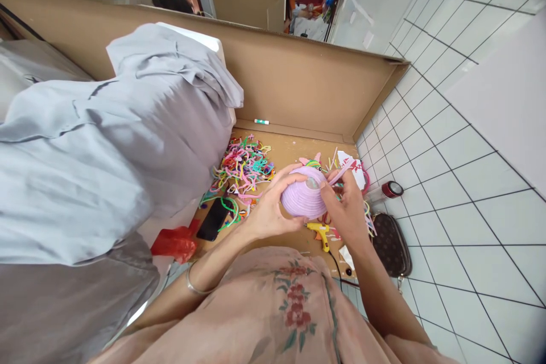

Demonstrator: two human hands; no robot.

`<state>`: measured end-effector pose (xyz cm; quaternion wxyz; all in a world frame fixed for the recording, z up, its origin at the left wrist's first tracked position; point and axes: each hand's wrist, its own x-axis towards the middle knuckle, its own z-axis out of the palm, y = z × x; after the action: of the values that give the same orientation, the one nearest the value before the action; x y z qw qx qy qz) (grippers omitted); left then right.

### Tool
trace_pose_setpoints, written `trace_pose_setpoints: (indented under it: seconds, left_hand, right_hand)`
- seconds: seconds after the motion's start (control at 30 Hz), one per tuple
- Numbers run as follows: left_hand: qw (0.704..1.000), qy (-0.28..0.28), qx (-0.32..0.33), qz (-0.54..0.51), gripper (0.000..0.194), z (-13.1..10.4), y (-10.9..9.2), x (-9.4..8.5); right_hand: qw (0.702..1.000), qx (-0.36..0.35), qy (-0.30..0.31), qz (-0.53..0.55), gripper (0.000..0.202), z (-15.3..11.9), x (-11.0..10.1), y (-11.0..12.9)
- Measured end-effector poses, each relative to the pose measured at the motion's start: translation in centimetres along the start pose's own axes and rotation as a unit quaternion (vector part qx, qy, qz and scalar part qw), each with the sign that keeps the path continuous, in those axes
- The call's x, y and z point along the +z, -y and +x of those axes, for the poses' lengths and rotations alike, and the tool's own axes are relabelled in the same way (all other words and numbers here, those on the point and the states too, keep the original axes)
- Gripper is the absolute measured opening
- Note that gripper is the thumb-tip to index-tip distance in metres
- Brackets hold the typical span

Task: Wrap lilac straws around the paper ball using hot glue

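Note:
My left hand (271,203) is curved round the side of a ball wrapped in rows of lilac pipe cleaner (301,199). Near the top of the ball a small pale patch shows uncovered. At its right side, my right hand (343,202) is closed in a pinch on a loose lilac strip (341,172), which looks like the pipe cleaner's free end. Just behind the ball stands a small striped figure (313,162) with pink points and an eye, partly hidden. Below the ball lies a yellow glue gun (319,234) with its cord.
A heap of coloured pipe cleaners (245,165) lies left, with a phone (213,220) and red plastic bag (174,243) nearer. Grey cloth (170,119) bulks up at left. Cardboard wall (294,85) stands behind. A bottle (386,190) and brown pouch (390,244) are at right.

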<state>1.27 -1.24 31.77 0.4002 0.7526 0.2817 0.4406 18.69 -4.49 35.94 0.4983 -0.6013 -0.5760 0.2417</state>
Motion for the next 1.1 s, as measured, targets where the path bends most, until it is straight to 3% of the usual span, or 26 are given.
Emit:
trace_pose_setpoints:
  seconds: [0.27, 0.5, 0.93, 1.1]
  left_hand:
    - [1.000, -0.001, -0.018, 0.013, 0.070, 0.0, 0.1, -0.1]
    - [1.000, -0.012, -0.019, -0.015, 0.069, -0.1, 0.3, -0.1]
    - [0.998, -0.019, -0.024, -0.060, 0.069, 0.0, 0.7, 0.0]
    - [0.998, -0.021, -0.031, -0.059, 0.069, 0.0, 0.7, 0.2]
  right_hand:
    - [0.996, 0.029, 0.067, 0.054, 0.022, 0.0, 0.2, -0.5]
    - [0.993, 0.032, 0.086, 0.069, 0.020, 0.1, 0.6, -1.0]
    - [0.992, 0.048, 0.078, 0.089, 0.018, 0.0, 1.2, -0.8]
    - [0.995, 0.029, 0.033, 0.092, 0.017, 0.0, 1.9, -1.1]
